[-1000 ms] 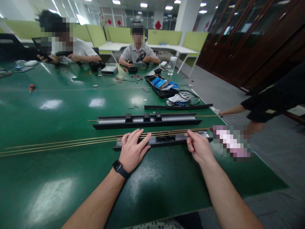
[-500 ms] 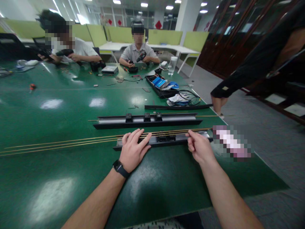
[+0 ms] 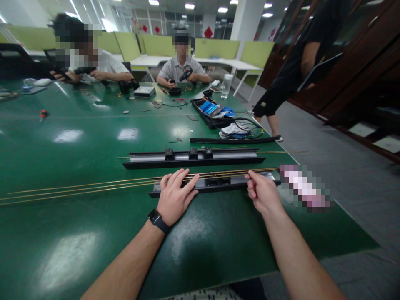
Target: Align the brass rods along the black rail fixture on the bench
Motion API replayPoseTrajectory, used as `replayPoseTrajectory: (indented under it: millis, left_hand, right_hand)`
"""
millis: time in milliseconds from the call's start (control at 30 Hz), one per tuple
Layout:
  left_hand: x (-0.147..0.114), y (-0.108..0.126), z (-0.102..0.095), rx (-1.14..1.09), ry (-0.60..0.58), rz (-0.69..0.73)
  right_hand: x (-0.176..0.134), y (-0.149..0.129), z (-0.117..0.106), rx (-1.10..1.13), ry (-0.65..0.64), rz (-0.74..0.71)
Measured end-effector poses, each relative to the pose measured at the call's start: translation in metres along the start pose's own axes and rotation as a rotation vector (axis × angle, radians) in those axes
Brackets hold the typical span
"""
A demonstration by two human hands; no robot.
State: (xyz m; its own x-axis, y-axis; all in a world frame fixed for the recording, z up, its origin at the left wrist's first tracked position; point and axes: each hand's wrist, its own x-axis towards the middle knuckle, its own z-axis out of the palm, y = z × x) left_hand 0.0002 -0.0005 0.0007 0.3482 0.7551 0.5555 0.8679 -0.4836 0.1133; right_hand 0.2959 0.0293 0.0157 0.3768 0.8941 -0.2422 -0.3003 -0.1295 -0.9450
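Note:
Several long, thin brass-coloured rods (image 3: 78, 189) run lengthwise over the near black rail (image 3: 225, 187) and stick out far to its left. My left hand (image 3: 176, 196) rests on the rods and the rail's left part, its fingers spread. Near the rail's right end, my right hand (image 3: 261, 192) has thumb and forefinger pinched on a rod. Small black blocks (image 3: 218, 180) sit in the rail between my hands. Behind it lies a second black rail (image 3: 193, 161) with three black blocks, parallel to the first.
Farther back are a black strip (image 3: 234, 140), gloves with cables (image 3: 239, 130), a black tray (image 3: 211, 110) and a clear bottle (image 3: 226, 86). Two people sit across the green table (image 3: 93, 250) with power drills. Another person (image 3: 281, 91) walks at the right.
My hands, the rods and the rails stay practically where they were. At the right, the walking person has moved farther away and to the left.

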Motion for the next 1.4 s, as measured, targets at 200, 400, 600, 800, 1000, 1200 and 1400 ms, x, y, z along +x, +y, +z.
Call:
replayPoseTrajectory:
  millis: [200,400,600,800,1000,1200,1400]
  left_hand:
    - [-0.0008,-0.0008,0.001,-0.004,-0.008,-0.006]
    - [0.0001,0.0004,-0.0006,-0.004,-0.001,-0.006]
    - [0.0005,0.0008,-0.001,-0.001,-0.001,-0.001]
    - [-0.0003,0.0004,0.0,-0.009,-0.004,-0.006]
    - [0.0,0.0005,-0.0005,-0.008,-0.001,-0.003]
    - [0.0001,0.0004,-0.0006,-0.009,0.002,-0.001]
    - [-0.0004,0.0003,0.0009,-0.023,0.002,-0.007]
  right_hand:
    - [-0.0019,-0.0013,0.0018,-0.035,-0.008,0.006]
    - [0.001,0.0029,-0.0018,-0.076,-0.065,-0.003]
    - [0.0003,0.0034,-0.0014,-0.035,-0.113,0.027]
    - [-0.0022,0.001,0.0011,-0.012,-0.076,0.036]
    - [-0.0006,0.001,0.0,-0.003,-0.044,0.032]
    - [-0.0023,-0.0008,0.001,0.004,-0.032,0.044]
    - [-0.0009,-0.0013,0.0004,0.007,-0.02,0.038]
